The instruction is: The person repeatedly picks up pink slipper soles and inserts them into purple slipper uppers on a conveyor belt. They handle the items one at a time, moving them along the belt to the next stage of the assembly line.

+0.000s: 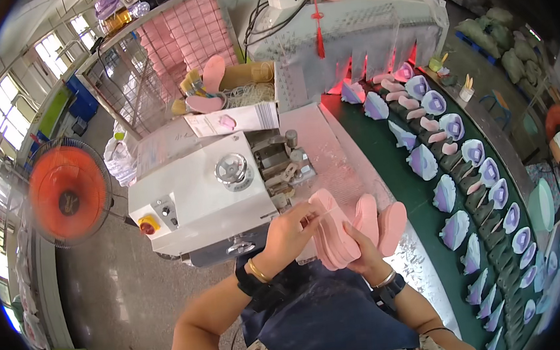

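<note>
A stack of pink shoe insoles (335, 235) stands tilted in front of me, held up off the work surface. My right hand (367, 255) is wrapped round its lower right side, thumb across the front. With fingers bent and pinched together, my left hand (291, 232) touches the stack's upper left edge. A thin pale line, perhaps a band, crosses the top insole near those fingertips; I cannot make out whether they grip it. Just right of the held stack are more pink insoles (392, 226), close to my right hand.
A white machine (196, 191) with a round dial is at left, beside an orange fan (70, 195). To the right, a green conveyor belt (392, 141) carries purple-and-white shoe uppers (449, 191) and pink insoles. A box (263, 91) of cords and insoles sits beyond the machine.
</note>
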### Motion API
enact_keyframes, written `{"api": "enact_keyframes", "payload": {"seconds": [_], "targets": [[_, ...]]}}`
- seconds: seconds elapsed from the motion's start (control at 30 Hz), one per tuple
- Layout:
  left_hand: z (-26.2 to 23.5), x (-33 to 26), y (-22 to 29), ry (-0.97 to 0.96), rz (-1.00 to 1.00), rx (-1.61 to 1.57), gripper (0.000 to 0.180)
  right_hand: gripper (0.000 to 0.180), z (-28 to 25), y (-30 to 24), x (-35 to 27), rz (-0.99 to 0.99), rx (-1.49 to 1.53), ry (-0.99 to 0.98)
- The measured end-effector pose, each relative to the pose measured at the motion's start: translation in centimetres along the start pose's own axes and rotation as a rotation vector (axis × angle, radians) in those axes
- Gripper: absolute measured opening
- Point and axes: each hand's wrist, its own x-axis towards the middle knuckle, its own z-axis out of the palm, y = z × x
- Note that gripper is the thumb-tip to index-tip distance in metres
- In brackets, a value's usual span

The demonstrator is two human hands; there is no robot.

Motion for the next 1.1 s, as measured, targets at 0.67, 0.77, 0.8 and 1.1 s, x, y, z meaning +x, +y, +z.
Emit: {"api": "enact_keyframes", "payload": {"seconds": [0.67,0.77,0.8,1.1], "targets": [[0.9,-1.9,0.2,0.093,-0.229,-0.173,0.011,0.053,0.1,0.9,-1.2,0.019,-0.026,0.021],[0.5,-1.8,-1.0,-0.036,-0.112,-0.388,0.01,0.052,-1.0,1.1,-0.9,-0.062,-0.065,0.051],[-0.2,-1.6,-0.8,-0.134,-0.105,-0.3,0.012,0.052,-0.9,0.8,-1.0,-0.061,-0.131,0.071],[-4.8,3.3,0.1,-0.019,-0.202,-0.593,0.017,0.062,-0.8,0.6,-4.0,-0.124,-0.489,-0.002]]}}
